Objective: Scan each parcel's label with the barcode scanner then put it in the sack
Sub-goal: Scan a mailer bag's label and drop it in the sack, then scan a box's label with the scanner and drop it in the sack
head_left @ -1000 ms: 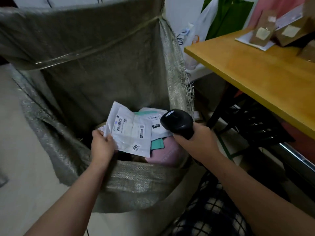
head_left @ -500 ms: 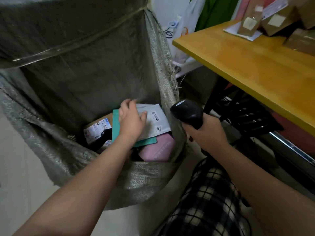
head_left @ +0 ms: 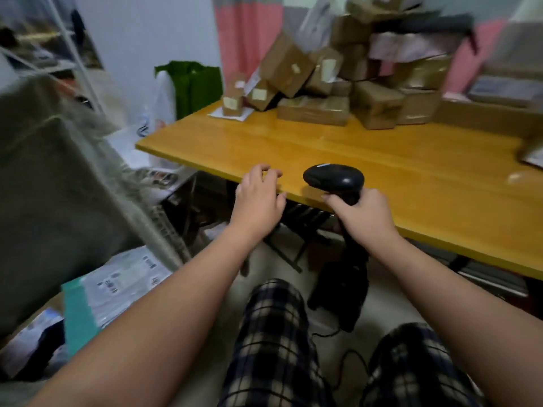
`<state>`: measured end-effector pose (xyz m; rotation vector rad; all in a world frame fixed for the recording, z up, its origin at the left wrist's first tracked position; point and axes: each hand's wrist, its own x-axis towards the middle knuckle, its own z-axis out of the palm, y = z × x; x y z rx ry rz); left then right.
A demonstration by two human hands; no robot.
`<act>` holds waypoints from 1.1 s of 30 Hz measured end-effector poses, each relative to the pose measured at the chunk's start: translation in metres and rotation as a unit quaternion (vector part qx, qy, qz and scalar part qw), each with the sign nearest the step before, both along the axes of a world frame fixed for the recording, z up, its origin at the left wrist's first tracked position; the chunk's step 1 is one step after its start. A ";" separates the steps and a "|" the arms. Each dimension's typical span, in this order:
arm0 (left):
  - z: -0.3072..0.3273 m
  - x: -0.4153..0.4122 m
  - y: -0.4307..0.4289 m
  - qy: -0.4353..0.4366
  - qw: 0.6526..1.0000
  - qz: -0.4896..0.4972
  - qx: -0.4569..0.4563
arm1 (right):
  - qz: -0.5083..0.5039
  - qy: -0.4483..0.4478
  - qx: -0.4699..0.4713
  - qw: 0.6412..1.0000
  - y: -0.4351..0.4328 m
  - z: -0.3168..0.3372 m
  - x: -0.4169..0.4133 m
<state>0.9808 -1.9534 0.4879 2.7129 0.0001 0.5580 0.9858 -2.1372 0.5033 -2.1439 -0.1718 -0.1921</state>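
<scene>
Having left the white parcel (head_left: 126, 282) lying in the sack (head_left: 58, 186), the left hand (head_left: 258, 201) had swung up empty, fingers loose, to the edge of the surface (head_left: 396, 163). The right hand (head_left: 365, 217) still gripped the barcode scanner (head_left: 333, 178). One parcel seemed done; the piled boxes (head_left: 338, 83) waited at the far side.

A yellow wooden worktop (head_left: 382, 160) lies under the fingers (head_left: 266, 171) of the left hand (head_left: 258, 201), its near edge crossing just below them. Well beyond the fingers hangs a pink and grey curtain (head_left: 244, 39). To the left of it stands a plain white wall (head_left: 164, 30). Against that wall, beyond and left of the fingers, is a green bag (head_left: 197, 86), with a white plastic bag (head_left: 164, 95) just beside it. Farther left, a white wire rack (head_left: 73, 54) shows, blurred. Below the fingers, a black metal frame (head_left: 293, 254) stands on a pale floor (head_left: 382, 304). The light is soft and even.
</scene>
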 end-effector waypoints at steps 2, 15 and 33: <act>0.009 0.012 -0.036 0.002 0.999 -0.040 0.011 | -0.054 0.010 0.014 0.998 -0.040 0.004 0.000; 0.043 0.101 -0.250 0.027 0.970 -0.240 0.030 | -0.296 0.000 0.172 0.939 -0.269 0.051 0.023; 0.055 0.257 -0.500 0.099 0.963 -0.236 0.079 | -0.422 -0.035 0.084 0.902 -0.412 0.023 0.108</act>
